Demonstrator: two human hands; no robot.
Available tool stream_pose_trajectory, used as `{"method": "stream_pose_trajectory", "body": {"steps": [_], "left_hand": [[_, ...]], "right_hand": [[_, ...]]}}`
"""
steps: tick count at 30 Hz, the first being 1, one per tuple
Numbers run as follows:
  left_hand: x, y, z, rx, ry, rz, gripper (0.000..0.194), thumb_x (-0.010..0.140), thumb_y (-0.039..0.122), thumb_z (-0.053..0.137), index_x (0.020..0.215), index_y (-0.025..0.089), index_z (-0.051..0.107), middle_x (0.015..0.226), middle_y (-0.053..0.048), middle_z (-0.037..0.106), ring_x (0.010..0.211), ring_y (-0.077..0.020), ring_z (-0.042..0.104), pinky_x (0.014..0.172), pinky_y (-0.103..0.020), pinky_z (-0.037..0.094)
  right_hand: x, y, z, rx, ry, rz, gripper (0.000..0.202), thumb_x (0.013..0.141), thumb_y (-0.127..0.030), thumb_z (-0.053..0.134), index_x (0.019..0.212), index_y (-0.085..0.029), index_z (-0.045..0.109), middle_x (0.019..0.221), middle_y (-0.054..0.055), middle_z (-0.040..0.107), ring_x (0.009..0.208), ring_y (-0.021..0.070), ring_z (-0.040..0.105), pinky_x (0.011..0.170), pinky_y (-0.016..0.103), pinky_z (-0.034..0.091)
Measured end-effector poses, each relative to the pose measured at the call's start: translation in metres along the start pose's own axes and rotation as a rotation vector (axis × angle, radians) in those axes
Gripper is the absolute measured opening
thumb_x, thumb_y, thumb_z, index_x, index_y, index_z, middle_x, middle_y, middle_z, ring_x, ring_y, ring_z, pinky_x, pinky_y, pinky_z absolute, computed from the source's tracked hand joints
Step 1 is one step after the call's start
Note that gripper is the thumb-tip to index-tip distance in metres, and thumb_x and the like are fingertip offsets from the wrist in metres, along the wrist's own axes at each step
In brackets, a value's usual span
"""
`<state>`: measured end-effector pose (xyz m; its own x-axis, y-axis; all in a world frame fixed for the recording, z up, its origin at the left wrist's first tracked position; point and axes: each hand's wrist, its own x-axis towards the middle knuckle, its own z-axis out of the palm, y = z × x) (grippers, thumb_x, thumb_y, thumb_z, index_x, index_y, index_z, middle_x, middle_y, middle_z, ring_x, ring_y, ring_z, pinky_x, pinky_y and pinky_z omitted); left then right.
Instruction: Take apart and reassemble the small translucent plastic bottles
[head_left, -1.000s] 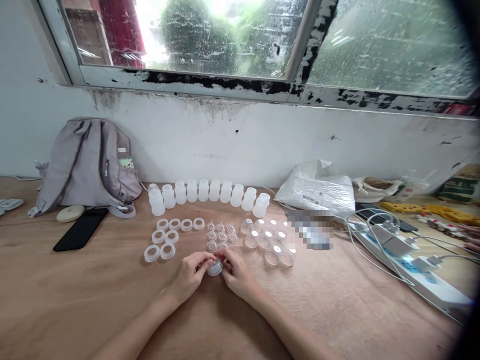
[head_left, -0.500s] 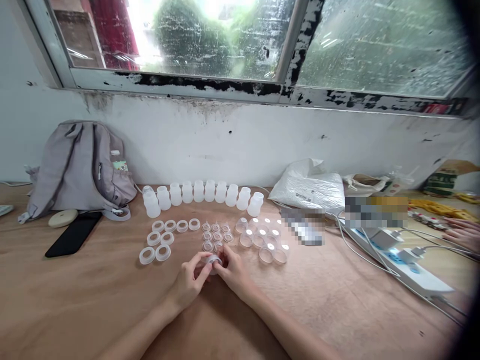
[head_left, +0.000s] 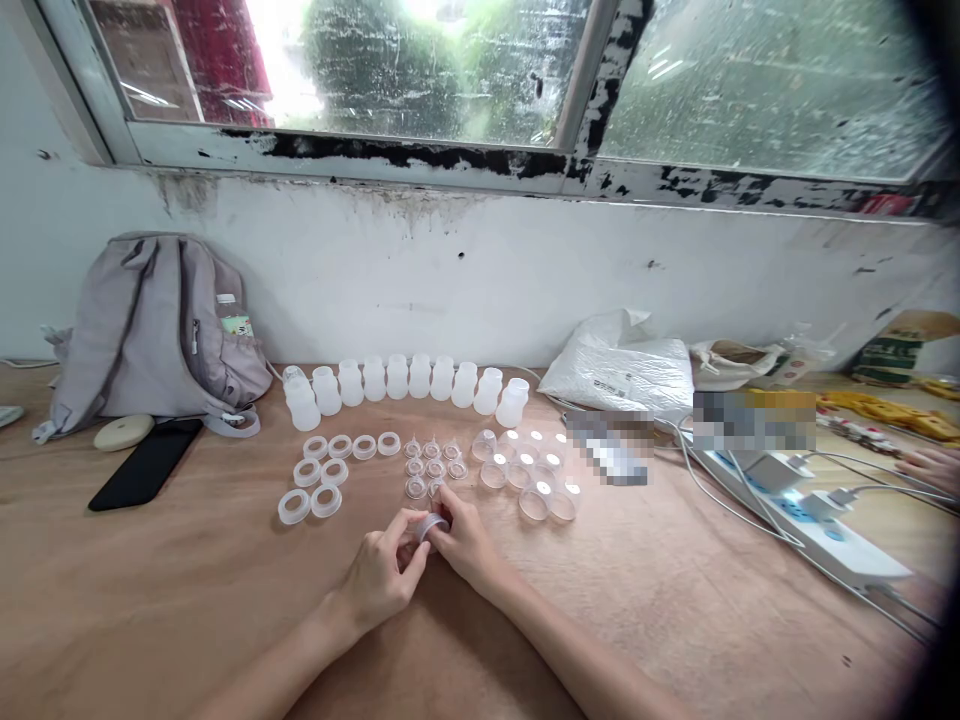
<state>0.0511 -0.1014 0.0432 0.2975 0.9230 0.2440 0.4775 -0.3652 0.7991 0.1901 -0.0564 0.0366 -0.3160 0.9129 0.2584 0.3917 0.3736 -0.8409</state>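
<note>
Between my two hands is a translucent bottle collar ring (head_left: 430, 524), tilted on its side just above the table. My left hand (head_left: 384, 568) grips its left edge with thumb and fingers. My right hand (head_left: 463, 540) pinches its right side, fingers partly inside; whether a nipple sits in the ring is hidden. Right behind my fingers lie several clear bottle nipples (head_left: 434, 468) in rows. To their left are several frosted collar rings (head_left: 325, 500), and to their right several clear domed caps (head_left: 534, 502). Behind these, frosted small bottles (head_left: 397, 378) stand in an arc.
At the left are a grey backpack (head_left: 154, 330), a black phone (head_left: 146, 468) and a round cream object (head_left: 124, 432). On the right lie a white plastic bag (head_left: 619, 362) and a power strip (head_left: 847, 560) with cables. Another person's hand (head_left: 930, 468) shows at the far right.
The ring has been tipped from lying nearly flat to more upright between my fingers. My left hand has shifted slightly lower. The view has moved a little.
</note>
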Motion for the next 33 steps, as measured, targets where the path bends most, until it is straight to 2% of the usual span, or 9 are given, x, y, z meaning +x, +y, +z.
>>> {"method": "stream_pose_trajectory", "body": {"steps": [4,7,10,12,17,21,25,28,33], "left_hand": [[0.001,0.004,0.000,-0.014,0.055,-0.070,0.020,0.081,0.028,0.039,0.099,0.021,0.046,0.059,0.003,0.059,0.044,-0.0099,0.052,0.045,-0.020,0.038],[0.002,0.006,-0.003,-0.067,0.100,-0.120,0.021,0.082,0.028,0.036,0.098,0.021,0.047,0.068,0.001,0.061,0.048,-0.0100,0.055,0.049,-0.020,0.041],[0.004,0.001,-0.007,-0.132,0.148,-0.182,0.023,0.083,0.029,0.034,0.100,0.021,0.048,0.063,0.002,0.060,0.044,-0.0095,0.053,0.050,-0.021,0.042],[0.007,-0.006,-0.009,-0.245,0.170,-0.247,0.025,0.083,0.031,0.033,0.102,0.022,0.045,0.063,0.002,0.059,0.039,-0.0082,0.051,0.044,-0.020,0.040],[0.016,-0.017,-0.011,-0.598,0.053,-0.411,0.030,0.078,0.038,0.037,0.103,0.021,0.042,0.064,0.002,0.057,0.031,-0.0060,0.046,0.028,-0.014,0.021],[0.015,-0.013,-0.012,-0.745,-0.020,-0.433,0.040,0.080,0.050,0.030,0.103,0.020,0.041,0.065,0.001,0.057,0.031,-0.0053,0.046,0.028,-0.013,0.022],[0.013,-0.012,-0.011,-0.681,-0.061,-0.356,0.043,0.077,0.054,0.037,0.103,0.021,0.038,0.070,0.002,0.054,0.031,-0.0033,0.044,0.028,-0.012,0.022],[0.013,-0.015,-0.009,-0.545,-0.025,-0.314,0.036,0.075,0.050,0.045,0.094,0.020,0.040,0.063,0.006,0.049,0.028,-0.0016,0.039,0.026,-0.012,0.022],[0.013,-0.014,-0.011,-0.370,0.012,-0.289,0.030,0.078,0.048,0.041,0.086,0.019,0.043,0.055,0.008,0.045,0.029,-0.0022,0.036,0.029,-0.013,0.025]], "right_hand": [[-0.001,-0.004,-0.002,0.007,0.015,-0.008,0.016,0.063,-0.010,0.044,0.060,-0.020,0.031,0.053,-0.007,0.034,0.049,0.0077,0.029,0.047,0.020,0.023],[-0.004,-0.008,-0.007,0.101,-0.066,-0.042,0.016,0.070,-0.018,0.049,0.064,-0.020,0.035,0.057,-0.006,0.038,0.052,0.0082,0.033,0.049,0.020,0.027],[-0.005,-0.010,-0.013,0.246,-0.186,-0.038,0.011,0.079,-0.030,0.046,0.078,-0.020,0.043,0.065,-0.004,0.044,0.056,0.0093,0.039,0.051,0.021,0.032],[-0.005,-0.009,-0.014,0.248,-0.192,-0.032,0.014,0.082,-0.032,0.042,0.088,-0.020,0.046,0.066,-0.003,0.045,0.057,0.0100,0.041,0.052,0.021,0.033],[-0.004,-0.009,-0.013,-0.001,-0.008,-0.074,0.012,0.080,-0.029,0.047,0.083,-0.019,0.054,0.066,-0.002,0.043,0.059,0.0106,0.040,0.056,0.022,0.034],[-0.005,-0.010,-0.012,-0.026,-0.032,-0.110,0.016,0.083,-0.028,0.043,0.082,-0.019,0.056,0.071,-0.001,0.044,0.061,0.0103,0.042,0.058,0.022,0.035],[-0.006,-0.009,-0.012,-0.035,-0.084,-0.158,0.020,0.084,-0.028,0.040,0.076,-0.019,0.055,0.068,-0.001,0.046,0.061,0.0109,0.042,0.058,0.023,0.034],[-0.006,-0.006,-0.010,-0.031,-0.097,-0.167,0.019,0.084,-0.029,0.040,0.073,-0.019,0.052,0.064,-0.001,0.048,0.058,0.0113,0.041,0.055,0.023,0.033],[-0.003,-0.002,-0.011,0.021,-0.090,-0.121,0.022,0.082,-0.031,0.043,0.068,-0.019,0.053,0.059,-0.001,0.049,0.055,0.0115,0.041,0.052,0.023,0.031]]}}
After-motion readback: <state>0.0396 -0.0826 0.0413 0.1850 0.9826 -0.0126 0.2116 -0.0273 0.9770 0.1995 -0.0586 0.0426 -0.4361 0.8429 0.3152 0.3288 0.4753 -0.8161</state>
